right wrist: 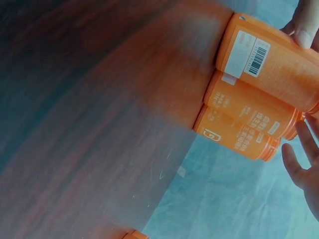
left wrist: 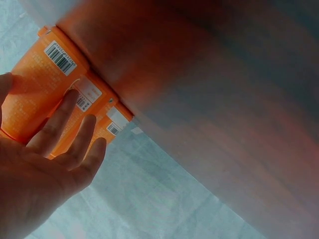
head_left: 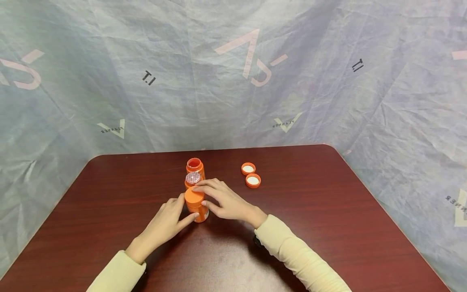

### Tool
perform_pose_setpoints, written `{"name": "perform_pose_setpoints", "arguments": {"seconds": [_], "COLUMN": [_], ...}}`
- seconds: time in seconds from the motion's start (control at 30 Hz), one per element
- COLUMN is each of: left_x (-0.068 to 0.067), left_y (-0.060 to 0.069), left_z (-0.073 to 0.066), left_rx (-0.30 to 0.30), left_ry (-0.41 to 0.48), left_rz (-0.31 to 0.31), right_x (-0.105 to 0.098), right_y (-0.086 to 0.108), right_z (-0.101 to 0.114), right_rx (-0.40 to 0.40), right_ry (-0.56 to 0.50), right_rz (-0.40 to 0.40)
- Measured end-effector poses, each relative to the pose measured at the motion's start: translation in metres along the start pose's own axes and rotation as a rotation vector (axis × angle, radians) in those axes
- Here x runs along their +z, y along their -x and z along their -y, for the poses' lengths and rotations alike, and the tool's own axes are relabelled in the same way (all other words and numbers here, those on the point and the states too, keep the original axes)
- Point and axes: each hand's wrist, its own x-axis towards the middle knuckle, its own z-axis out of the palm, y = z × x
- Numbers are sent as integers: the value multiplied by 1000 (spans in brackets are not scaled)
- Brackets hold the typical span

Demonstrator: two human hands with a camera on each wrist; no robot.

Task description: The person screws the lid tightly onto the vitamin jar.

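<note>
Three orange bottles stand upright in a row on the counter (head_left: 328, 223), close together and running away from the person. The nearest bottle (head_left: 199, 209) is the one being worked on. The left hand (head_left: 166, 221) has its thumb on the near side and forefinger opposite, cupped only as wide as the bottle; its other fingers are spread alongside the row, as the left wrist view shows. That grip probably keeps the bottle from turning or tipping.

The right hand (head_left: 229, 203) arches over the cap (head_left: 194, 195), forefinger across the top and thumb against the edge — partly closed on it, a hold that suits twisting.

The middle bottle (right wrist: 249, 105) has no cap, but a printed seal (head_left: 192, 177) covers its mouth; the far bottle (head_left: 200, 169) is uncovered. Two loose lids, one farther (head_left: 248, 168) and one nearer (head_left: 253, 181), lie white side up to the right — likely put there to leave working room.
</note>
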Motion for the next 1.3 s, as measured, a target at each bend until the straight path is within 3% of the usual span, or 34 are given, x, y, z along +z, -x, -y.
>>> {"name": "perform_pose_setpoints", "arguments": {"seconds": [0.27,0.7,1.03,1.3], "left_x": [0,0,1,2], "left_y": [0,0,0,0], "left_z": [0,1,1,2], "left_rx": [-24,-1,-28,-12], "left_ry": [-6,-4,-11,-13], "left_rz": [21,0,18,7], "right_x": [4,3,3,4], "right_y": [-1,-1,0,0], "right_z": [-1,-3,-2,-2], "right_rx": [47,-30,24,-10], "right_ry": [40,-9,-14,-18], "right_rz": [-14,-4,-7,-4]}}
